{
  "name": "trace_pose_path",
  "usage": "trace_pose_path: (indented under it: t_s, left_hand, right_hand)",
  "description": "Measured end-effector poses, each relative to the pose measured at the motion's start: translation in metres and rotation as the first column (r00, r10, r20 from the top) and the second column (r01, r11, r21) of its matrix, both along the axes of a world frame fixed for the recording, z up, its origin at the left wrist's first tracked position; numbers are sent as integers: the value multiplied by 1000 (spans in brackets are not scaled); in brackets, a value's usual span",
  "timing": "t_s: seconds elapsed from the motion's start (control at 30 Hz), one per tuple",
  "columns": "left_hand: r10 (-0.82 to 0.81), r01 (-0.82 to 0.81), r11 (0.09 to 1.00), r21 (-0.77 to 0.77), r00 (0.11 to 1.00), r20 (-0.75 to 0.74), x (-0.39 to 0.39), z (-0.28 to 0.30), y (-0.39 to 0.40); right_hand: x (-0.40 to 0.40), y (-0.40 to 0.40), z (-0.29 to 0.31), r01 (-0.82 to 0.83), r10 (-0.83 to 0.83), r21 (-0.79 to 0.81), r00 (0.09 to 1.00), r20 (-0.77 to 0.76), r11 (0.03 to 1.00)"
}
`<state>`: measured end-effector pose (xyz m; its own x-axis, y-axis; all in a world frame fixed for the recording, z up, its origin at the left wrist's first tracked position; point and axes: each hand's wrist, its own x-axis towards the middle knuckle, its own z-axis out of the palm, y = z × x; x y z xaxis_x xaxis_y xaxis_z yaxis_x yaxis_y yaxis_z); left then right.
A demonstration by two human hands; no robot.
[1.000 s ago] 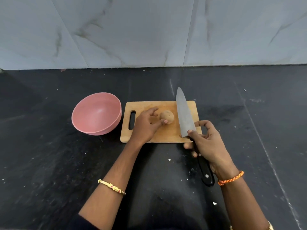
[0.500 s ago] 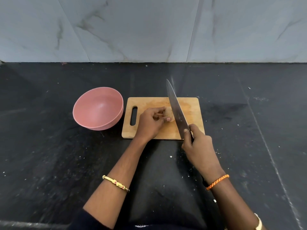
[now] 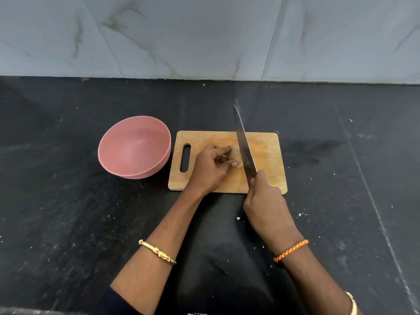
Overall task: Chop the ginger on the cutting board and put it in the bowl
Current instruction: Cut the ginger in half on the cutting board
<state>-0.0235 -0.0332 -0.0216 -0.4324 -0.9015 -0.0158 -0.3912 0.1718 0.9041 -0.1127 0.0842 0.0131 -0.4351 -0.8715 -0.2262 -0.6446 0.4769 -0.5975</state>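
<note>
Swung upright since a second ago, the knife (image 3: pixel 244 145) now stands edge-down against the ginger (image 3: pixel 236 155) mid cutting board (image 3: pixel 268 155). Right hand (image 3: pixel 268 201) fingers wrap its handle; left hand (image 3: pixel 210 169) pinches the ginger. First cut looks imminent.

Our left hand (image 3: pixel 210 168) curls its fingers (image 3: pixel 234 164) round the ginger (image 3: pixel 236 155); our right hand (image 3: pixel 267 205) grips the knife (image 3: pixel 244 144), forefinger extended along its spine.

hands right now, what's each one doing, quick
Left hand: fingers curled round the ginger, holding it on the cutting board.
Right hand: gripping the knife, blade beside the ginger.
</note>
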Motion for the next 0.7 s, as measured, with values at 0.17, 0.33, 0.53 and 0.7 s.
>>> trace_pose_path:
  t_s: [0.17, 0.33, 0.53, 0.7]
  left_hand:
    - [-11, 11, 1000, -4, 1000, -22, -2, 1, 0]
    - [-9, 10, 1000, 10, 999, -39, -2, 1, 1]
    - [69, -63, 995, 82, 995, -70, -3, -4, 1]
    - [19, -17, 992, 123, 1000, -11, 1, 1, 1]
  right_hand:
    - [-5, -20, 0, 7, -8, 26, 999, 45, 1000]
    - [-3, -36, -1, -12, 9, 107, 999, 33, 994]
    - [7, -27, 4, -8, 26, 209, 996, -87, 978]
    - [12, 10, 9, -16, 40, 307, 997, -72, 952]
